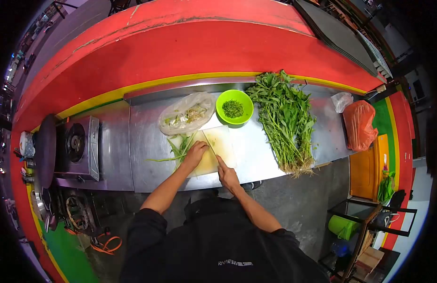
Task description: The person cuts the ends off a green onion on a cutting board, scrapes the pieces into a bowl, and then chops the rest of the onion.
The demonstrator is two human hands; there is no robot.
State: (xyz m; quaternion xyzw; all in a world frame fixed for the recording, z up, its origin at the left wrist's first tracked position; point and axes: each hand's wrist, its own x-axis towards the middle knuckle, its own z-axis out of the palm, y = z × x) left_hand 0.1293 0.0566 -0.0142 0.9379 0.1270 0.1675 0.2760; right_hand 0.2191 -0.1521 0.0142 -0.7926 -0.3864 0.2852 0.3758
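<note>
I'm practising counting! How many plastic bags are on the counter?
3: a clear bag left of the green bowl, a small crumpled bag far right, and a red bag beside it. Some may be hidden.

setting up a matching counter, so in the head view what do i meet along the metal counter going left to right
gas stove → translucent plastic bag → green bowl → large bunch of leafy greens → orange-red plastic bag
</note>
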